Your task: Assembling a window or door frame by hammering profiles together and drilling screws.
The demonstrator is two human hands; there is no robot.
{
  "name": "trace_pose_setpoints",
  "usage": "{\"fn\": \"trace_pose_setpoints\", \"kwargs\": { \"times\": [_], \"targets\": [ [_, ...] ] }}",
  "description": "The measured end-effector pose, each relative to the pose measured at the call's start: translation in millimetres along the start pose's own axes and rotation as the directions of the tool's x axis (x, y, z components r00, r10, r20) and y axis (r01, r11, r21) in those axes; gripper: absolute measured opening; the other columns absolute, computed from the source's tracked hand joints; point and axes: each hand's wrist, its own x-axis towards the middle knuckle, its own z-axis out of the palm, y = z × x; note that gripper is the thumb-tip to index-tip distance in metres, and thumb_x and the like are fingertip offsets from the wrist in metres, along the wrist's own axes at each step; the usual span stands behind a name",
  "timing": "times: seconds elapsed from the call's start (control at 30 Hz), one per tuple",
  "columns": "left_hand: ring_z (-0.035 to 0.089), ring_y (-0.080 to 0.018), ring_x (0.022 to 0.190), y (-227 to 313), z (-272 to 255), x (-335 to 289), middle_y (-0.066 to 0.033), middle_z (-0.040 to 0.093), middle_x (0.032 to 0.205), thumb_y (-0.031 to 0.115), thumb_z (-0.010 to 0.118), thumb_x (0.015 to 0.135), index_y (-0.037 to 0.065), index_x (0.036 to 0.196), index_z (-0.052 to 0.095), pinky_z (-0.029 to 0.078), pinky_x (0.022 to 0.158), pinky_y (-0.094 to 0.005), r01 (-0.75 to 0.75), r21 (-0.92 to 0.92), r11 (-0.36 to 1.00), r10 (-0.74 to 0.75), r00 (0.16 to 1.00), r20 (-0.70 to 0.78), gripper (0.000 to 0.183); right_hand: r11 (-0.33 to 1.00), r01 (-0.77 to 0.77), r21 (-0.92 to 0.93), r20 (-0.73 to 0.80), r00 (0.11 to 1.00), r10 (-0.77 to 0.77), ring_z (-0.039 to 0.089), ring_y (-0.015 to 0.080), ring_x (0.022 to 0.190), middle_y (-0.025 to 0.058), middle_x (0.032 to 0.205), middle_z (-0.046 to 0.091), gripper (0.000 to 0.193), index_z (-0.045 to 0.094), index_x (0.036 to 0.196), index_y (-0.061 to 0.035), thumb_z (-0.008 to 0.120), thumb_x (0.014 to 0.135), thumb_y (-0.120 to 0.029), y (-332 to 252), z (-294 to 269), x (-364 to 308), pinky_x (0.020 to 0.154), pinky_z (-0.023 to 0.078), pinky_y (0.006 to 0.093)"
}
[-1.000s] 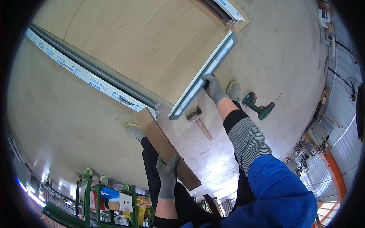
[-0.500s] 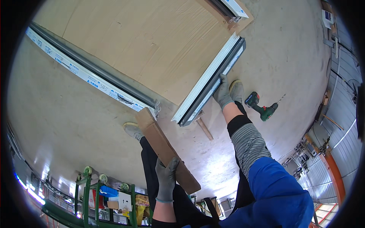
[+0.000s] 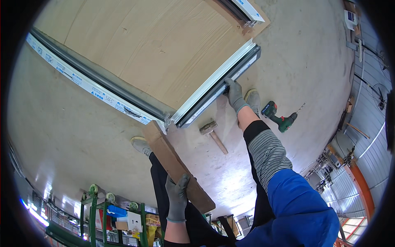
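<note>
My gloved left hand (image 3: 177,196) grips a long narrow brown block (image 3: 177,164), perhaps wood or cardboard-wrapped, slanting up and away to the left. Its far end is close to the corner of a long dark-grey profile (image 3: 103,73) with white printed film. In my gloved right hand (image 3: 235,95) is a shorter metal profile (image 3: 218,86), dark grey with a silvery ribbed side. The fingers close round its near edge. Its left end lies right beside the long profile's end; whether they touch I cannot tell. A hammer (image 3: 208,127) with a wooden handle lies below it on the floor.
A green cordless drill (image 3: 285,119) with a long bit lies right of my foot. A cardboard sheet (image 3: 148,45) covers the floor between the profiles. Another filmed profile (image 3: 248,10) lies at the far right. A green wheeled rack (image 3: 94,214) stands at the lower left.
My right hand has moved the shorter profile left and slightly nearer, bringing its end to the long profile's corner. The hammer's head has come into view. My left hand still holds the block.
</note>
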Motion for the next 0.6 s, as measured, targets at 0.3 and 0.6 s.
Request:
{"fn": "trace_pose_setpoints", "kwargs": {
  "times": [0.3,0.6],
  "targets": [
    [0.068,-0.021,0.084,1.8,4.8,4.0,-0.0088,0.065,0.097,0.016,0.076,0.09,0.003,0.124,0.053,0.06,0.076,-0.0364,0.005,-0.062,0.998,-0.007,0.999,-0.043,0.042,0.947,0.155,-0.282,-0.013,0.986,-0.166,0.065,0.0199,0.091,0.0089,0.108,0.068,0.048,0.063,0.122,0.0026,0.074,0.089,-0.029,-28.6,-6.7,6.8,0.083,0.054,0.0326],
    [0.069,-0.0226,0.085,-2.6,18.5,11.5,-0.0093,0.067,0.096,0.029,0.066,0.098,0.006,0.119,0.056,0.059,0.08,-0.037,0.016,-0.12,0.993,-0.018,1.0,-0.018,0.033,0.766,0.122,-0.631,-0.089,0.969,-0.228,0.064,0.0246,0.108,0.0116,0.119,0.067,0.053,0.058,0.131,0.0008,0.071,0.09,-0.028,154.3,-149.0,-73.7,0.093,0.052,0.0385]
  ]
}}
